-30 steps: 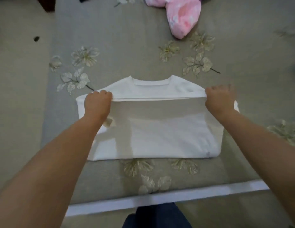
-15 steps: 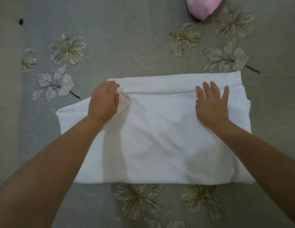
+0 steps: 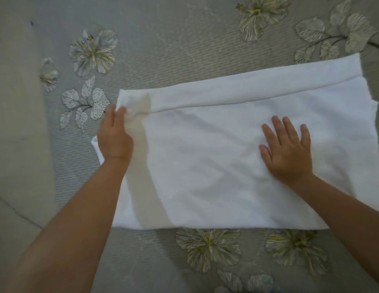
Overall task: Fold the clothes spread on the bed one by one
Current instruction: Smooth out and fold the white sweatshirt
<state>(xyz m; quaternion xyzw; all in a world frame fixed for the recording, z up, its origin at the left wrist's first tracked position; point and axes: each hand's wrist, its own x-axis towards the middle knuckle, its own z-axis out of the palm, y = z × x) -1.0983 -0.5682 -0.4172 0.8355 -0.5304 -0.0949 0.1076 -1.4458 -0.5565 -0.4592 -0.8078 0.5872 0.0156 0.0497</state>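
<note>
A white T-shirt (image 3: 205,161) lies folded in half on the bed, a wide rectangle with its doubled edge running along the far side. My left hand (image 3: 115,134) rests at the shirt's left edge, its fingers pinching the cloth near the far left corner. My right hand (image 3: 287,151) lies flat on the right half of the shirt with the fingers spread, holding nothing.
The bed cover (image 3: 163,49) is grey-green with pale printed flowers (image 3: 93,52) and leaves around the shirt. A paler strip of cover (image 3: 15,123) runs down the left side.
The shirt's lower half has been laid over the collar and let down flat. My right hand opened and slid toward me on the cloth. The camera has moved closer, and the pink garment has left view.
</note>
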